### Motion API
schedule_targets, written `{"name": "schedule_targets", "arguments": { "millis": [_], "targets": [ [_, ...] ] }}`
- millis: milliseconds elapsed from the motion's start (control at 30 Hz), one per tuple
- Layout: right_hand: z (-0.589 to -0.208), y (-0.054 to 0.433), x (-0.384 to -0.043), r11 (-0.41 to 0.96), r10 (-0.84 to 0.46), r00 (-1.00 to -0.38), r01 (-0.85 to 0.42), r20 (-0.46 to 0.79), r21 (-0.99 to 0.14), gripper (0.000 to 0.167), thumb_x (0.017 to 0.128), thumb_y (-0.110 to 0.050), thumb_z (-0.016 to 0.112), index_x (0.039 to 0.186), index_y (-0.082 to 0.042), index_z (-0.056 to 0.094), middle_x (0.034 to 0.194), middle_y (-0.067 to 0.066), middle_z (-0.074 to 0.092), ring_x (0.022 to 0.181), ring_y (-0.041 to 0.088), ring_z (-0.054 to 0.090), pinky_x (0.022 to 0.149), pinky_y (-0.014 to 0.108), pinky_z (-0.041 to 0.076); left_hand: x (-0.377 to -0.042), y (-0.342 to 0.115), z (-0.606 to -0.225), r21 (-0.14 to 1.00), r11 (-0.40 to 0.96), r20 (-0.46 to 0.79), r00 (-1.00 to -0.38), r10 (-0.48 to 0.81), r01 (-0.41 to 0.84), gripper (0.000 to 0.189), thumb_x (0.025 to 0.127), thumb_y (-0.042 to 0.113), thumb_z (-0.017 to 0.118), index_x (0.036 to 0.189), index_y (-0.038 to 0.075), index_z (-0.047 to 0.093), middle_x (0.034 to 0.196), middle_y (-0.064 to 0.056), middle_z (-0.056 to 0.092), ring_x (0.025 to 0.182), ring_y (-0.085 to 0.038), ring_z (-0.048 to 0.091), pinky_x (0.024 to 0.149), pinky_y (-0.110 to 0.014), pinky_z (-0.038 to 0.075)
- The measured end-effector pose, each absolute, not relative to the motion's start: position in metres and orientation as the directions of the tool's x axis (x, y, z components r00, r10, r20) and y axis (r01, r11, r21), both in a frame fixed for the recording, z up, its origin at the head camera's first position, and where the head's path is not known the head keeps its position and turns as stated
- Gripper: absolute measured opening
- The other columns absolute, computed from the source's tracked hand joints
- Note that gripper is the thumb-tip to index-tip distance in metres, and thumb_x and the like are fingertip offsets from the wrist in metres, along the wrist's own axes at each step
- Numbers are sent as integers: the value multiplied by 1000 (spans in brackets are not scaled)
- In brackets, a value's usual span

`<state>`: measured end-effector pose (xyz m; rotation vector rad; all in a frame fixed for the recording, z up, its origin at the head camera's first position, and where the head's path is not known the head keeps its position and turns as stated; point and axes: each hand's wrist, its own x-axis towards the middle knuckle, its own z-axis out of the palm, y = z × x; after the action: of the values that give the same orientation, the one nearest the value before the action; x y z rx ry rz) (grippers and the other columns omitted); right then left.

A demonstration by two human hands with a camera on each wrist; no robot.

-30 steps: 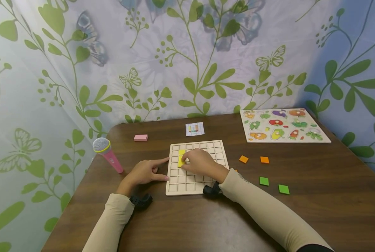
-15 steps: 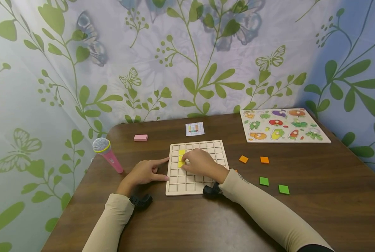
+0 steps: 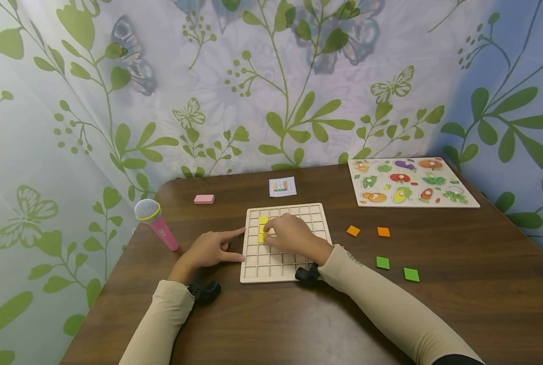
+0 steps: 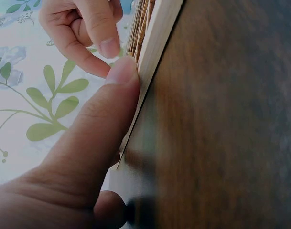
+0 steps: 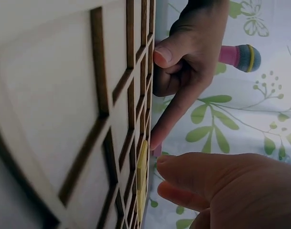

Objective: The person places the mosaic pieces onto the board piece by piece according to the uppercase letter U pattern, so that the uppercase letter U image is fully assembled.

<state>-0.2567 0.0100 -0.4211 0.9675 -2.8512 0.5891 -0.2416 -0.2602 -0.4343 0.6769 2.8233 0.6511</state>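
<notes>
A pale wooden grid board (image 3: 276, 271) lies on the table with a short column of yellow square tiles (image 3: 263, 220) in its left part. My left hand (image 3: 209, 248) is at the board's left edge, index finger and thumb extended to touch it, the other fingers folded in. Over the board reaches my right hand (image 3: 291, 234), its thumb and index fingertips at the lower yellow tiles and slightly apart from each other. In the right wrist view, a small gap shows between that hand's thumb (image 5: 171, 166) and the yellow tile (image 5: 142, 167).
Orange tiles (image 3: 383, 231) and green tiles (image 3: 410, 274) lie right of the board. Behind it are a pattern card (image 3: 282, 187) and a pink block (image 3: 204, 199). A pink toy microphone (image 3: 161, 230) stands at left, a vegetable puzzle board (image 3: 412, 182) at back right.
</notes>
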Motion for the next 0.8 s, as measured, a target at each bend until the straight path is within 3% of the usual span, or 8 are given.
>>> {"name": "schedule_targets", "arguments": {
  "millis": [267,400,533,667,800],
  "targets": [
    [-412,16,-256,721,-561,-801,-597,209,-351,24,96,-32,72,112,-15,80,106,-2,76,81,13,68,71,34,53,-241,-259,-433,443,808,-66,-885,461,388,85,80,65,78,154,34,49,59,9,35,53,-8,28,53,-28,27],
    [-405,20,-255,712,-558,-800,-599,222,-367,25,97,-32,71,113,-15,79,104,-3,76,79,12,67,73,35,54,-240,-258,-432,444,810,-71,-886,458,383,85,80,64,78,154,34,49,59,9,35,53,-8,29,53,-28,27],
    [-398,25,-252,702,-559,-796,-603,230,-379,25,97,-32,71,114,-15,79,83,-5,73,68,9,61,63,32,50,-240,-258,-432,448,809,-71,-887,457,381,85,80,64,78,154,33,49,59,9,36,53,-8,29,53,-28,27],
    [-392,33,-248,683,-566,-786,-615,248,-394,25,98,-31,71,115,-15,79,59,-9,55,52,8,45,51,28,38,-240,-258,-432,442,809,-66,-885,460,388,85,80,64,78,154,33,49,59,9,36,53,-8,29,53,-28,27],
    [-388,43,-244,665,-564,-777,-627,278,-405,23,97,-29,72,114,-14,79,53,-11,48,46,6,38,48,26,31,-240,-258,-432,441,808,-63,-884,463,391,85,80,64,78,154,33,49,59,9,36,53,-8,29,53,-28,27]
  ]
}}
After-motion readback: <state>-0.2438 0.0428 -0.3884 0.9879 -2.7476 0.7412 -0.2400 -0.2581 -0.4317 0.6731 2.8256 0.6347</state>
